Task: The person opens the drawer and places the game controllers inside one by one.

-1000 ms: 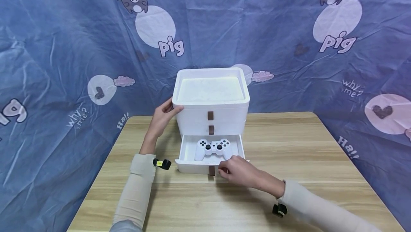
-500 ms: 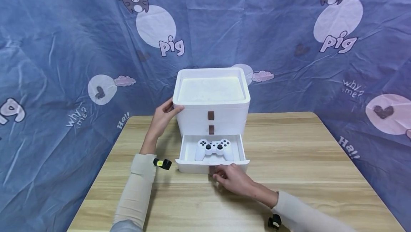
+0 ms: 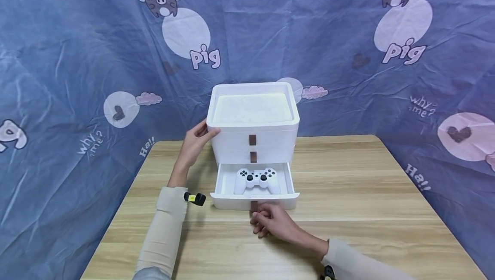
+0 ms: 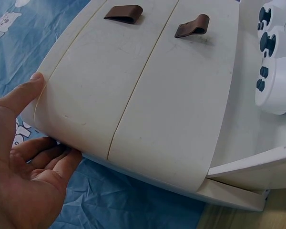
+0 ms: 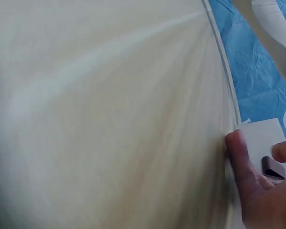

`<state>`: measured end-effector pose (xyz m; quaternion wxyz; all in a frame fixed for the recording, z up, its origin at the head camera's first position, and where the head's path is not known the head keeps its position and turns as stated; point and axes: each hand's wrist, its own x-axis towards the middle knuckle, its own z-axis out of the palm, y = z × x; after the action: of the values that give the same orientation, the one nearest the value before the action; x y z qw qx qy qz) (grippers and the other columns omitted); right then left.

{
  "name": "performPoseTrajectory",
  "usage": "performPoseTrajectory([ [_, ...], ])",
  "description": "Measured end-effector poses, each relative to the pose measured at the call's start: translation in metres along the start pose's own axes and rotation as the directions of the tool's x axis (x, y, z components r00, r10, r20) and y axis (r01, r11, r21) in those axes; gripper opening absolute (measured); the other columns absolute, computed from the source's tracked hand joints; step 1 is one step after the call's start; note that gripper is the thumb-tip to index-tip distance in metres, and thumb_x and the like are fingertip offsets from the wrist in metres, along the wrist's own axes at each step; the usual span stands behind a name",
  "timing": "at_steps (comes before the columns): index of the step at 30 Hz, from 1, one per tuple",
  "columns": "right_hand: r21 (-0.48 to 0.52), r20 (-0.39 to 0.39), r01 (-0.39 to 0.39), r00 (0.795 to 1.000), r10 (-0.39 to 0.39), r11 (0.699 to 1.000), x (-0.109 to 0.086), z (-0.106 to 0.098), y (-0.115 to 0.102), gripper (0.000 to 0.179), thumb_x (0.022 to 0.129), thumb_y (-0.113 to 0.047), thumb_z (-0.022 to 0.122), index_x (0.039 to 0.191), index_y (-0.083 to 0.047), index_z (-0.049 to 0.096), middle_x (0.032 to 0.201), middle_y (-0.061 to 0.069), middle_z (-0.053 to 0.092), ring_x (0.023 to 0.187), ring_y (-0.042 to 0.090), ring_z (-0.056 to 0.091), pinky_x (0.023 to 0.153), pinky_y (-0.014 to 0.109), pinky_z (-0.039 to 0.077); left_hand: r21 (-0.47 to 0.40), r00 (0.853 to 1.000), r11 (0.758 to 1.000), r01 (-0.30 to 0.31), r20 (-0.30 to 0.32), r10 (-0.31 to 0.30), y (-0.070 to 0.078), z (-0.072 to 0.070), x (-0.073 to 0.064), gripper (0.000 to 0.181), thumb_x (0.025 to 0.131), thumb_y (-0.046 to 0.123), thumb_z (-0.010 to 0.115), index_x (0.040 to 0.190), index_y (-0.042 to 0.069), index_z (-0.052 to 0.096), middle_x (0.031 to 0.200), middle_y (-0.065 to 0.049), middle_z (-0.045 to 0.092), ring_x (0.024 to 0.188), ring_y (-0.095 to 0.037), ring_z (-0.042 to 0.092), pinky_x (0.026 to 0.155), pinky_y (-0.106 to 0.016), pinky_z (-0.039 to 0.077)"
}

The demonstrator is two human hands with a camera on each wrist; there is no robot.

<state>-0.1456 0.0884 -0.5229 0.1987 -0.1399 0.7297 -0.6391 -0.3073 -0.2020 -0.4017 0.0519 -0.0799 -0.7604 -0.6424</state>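
A white drawer cabinet (image 3: pixel 232 144) stands on the table, its bottom drawer (image 3: pixel 232 204) pulled out. Inside that drawer lies a white game controller (image 3: pixel 240 182) with black thumbsticks. My left hand (image 3: pixel 192 146) grips the cabinet's upper left corner; in the left wrist view its thumb lies on the front edge and the fingers bend along the side. Close to the bottom drawer's brown pull tab (image 3: pixel 254 206) is my right hand (image 3: pixel 279 224). In the right wrist view, thumb and finger stand apart with the tab (image 5: pixel 272 168) between them, seemingly untouched.
Two more brown pull tabs (image 3: pixel 253 140) mark the upper, closed drawers. The cabinet top is a shallow white tray (image 3: pixel 253 124). Wood-grain table (image 3: pixel 340 185) extends on both sides. Blue printed cloth (image 3: pixel 251 26) hangs behind and at the sides.
My right hand has moved left and slightly down, from the drawer front's right part to beside the pull tab. The left hand, drawer and controller have stayed in place.
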Motion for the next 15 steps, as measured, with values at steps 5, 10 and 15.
performPoseTrajectory([
  [5, 0.033, -0.039, 0.011, 0.999, -0.010, 0.999, 0.0028, 0.0042, 0.0050, 0.033, 0.111, -0.018, 0.058, 0.113, 0.014, 0.065, 0.099, 0.027, 0.078, 0.071, 0.024, 0.078, 0.066, 0.039, 0.068, 0.001, 1.000, 1.000, 0.006, 0.005, -0.006, 0.0012, 0.0002, -0.0006, 0.082, 0.096, 0.041, 0.081, 0.164, 0.016, 0.043, 0.170, -0.010, 0.042, 0.158, -0.024, 0.040, 0.128, -0.042, 0.039],
  [10, 0.041, -0.082, 0.028, 0.996, -0.024, 0.999, 0.0048, 0.0075, 0.0056, 0.033, 0.110, -0.018, 0.060, 0.109, 0.014, 0.068, 0.094, 0.028, 0.078, 0.064, 0.017, 0.075, 0.062, 0.041, 0.067, 0.003, 1.000, 1.000, 0.000, 0.000, 0.000, 0.0003, 0.0000, -0.0005, 0.081, 0.097, 0.040, 0.081, 0.164, 0.016, 0.043, 0.170, -0.010, 0.042, 0.159, -0.025, 0.039, 0.128, -0.043, 0.038],
  [15, 0.057, -0.104, 0.033, 0.994, -0.027, 0.998, 0.0061, 0.0087, 0.0039, 0.031, 0.108, -0.014, 0.063, 0.103, 0.015, 0.070, 0.093, 0.029, 0.077, 0.058, 0.012, 0.071, 0.057, 0.039, 0.066, 0.008, 1.000, 1.000, -0.002, -0.002, 0.002, 0.0007, 0.0000, -0.0015, 0.082, 0.096, 0.041, 0.081, 0.164, 0.015, 0.043, 0.170, -0.010, 0.042, 0.159, -0.026, 0.039, 0.128, -0.044, 0.038],
])
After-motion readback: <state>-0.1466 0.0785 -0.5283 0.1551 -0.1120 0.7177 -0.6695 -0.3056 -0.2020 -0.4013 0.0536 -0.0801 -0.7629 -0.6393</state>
